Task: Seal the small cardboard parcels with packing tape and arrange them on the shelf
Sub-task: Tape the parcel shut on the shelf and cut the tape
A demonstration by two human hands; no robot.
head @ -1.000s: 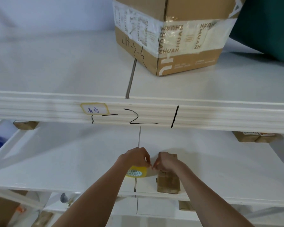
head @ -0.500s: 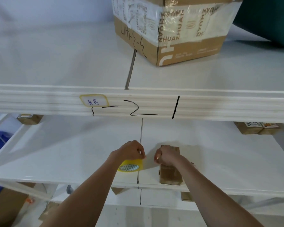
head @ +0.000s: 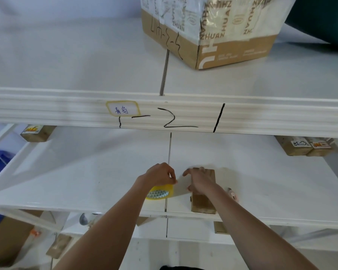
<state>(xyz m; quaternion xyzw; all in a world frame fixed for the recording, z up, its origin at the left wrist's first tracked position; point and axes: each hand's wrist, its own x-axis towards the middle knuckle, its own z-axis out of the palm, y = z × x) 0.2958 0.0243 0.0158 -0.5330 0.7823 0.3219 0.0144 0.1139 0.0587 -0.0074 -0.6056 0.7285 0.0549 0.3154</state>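
Our left hand (head: 160,175) grips the tape roll (head: 160,192) on the shelf (head: 86,172), while our right hand (head: 200,181) presses down on the small parcel (head: 202,205) near the front edge; we draw the strip taut and flat across its seam

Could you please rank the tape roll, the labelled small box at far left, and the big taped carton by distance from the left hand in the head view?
From the left hand:
1. Tape roll, directly under it on the middle shelf.
2. Labelled small box, far left, at the back.
3. Big taped carton, upper shelf, to the right.
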